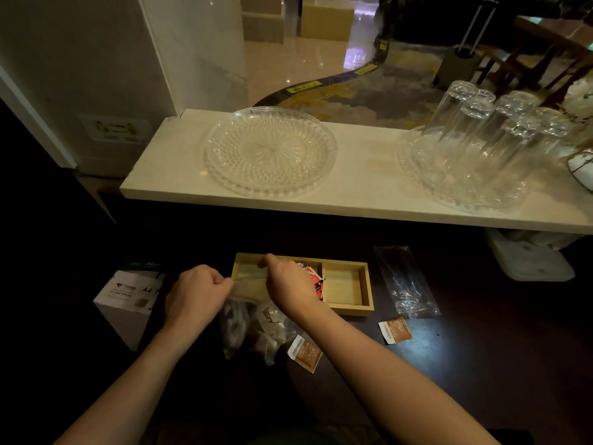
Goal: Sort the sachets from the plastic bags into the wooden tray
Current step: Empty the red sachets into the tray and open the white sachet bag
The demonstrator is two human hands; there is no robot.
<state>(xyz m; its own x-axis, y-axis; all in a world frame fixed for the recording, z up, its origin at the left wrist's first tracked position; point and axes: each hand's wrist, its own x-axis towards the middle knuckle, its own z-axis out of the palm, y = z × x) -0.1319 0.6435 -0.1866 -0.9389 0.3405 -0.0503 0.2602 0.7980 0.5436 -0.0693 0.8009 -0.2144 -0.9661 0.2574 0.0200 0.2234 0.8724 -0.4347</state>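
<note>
Dim light falls on the dark bench (481, 364), where your left hand (195, 293) and right hand (288, 284) each pinch one side of the mouth of a clear plastic bag (253, 322) of sachets, held just near of the wooden tray (348, 308), so the step looks like opening this bag. Red sachets (313, 274) already lie in the middle compartment, two orange sachets (305, 351) lie loose on the bench, and an empty bag (406, 284) lies to the right. Next you'd part the mouth and draw sachets out towards a free compartment.

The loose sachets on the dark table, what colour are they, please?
Orange-brown with a white end, seen in the head view.
</note>
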